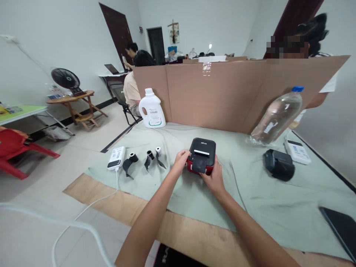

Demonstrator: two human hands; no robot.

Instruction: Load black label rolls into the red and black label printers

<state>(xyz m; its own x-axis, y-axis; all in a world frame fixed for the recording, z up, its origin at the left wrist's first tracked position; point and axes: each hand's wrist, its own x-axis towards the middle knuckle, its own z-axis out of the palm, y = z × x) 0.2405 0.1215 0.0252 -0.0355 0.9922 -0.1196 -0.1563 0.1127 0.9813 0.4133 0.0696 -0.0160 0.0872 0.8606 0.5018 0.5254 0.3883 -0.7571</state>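
Note:
A small black and red label printer (202,155) sits on the grey-green cloth (250,193) in the middle of the table. My left hand (180,160) grips its left side with the fingers curled against it. My right hand (214,178) holds its near right edge, thumb by the black front flap. Left of the printer lie three small rolls with dark tape tails (144,160). Beside them is a white power bank (116,158) with a white cable (83,215) running toward me.
A cardboard screen (236,92) stands across the back of the table. A white detergent jug (151,109) and a leaning clear bottle (276,116) stand before it. Right are a black device (279,164), a white box (297,151) and a dark tablet (339,226). People sit behind.

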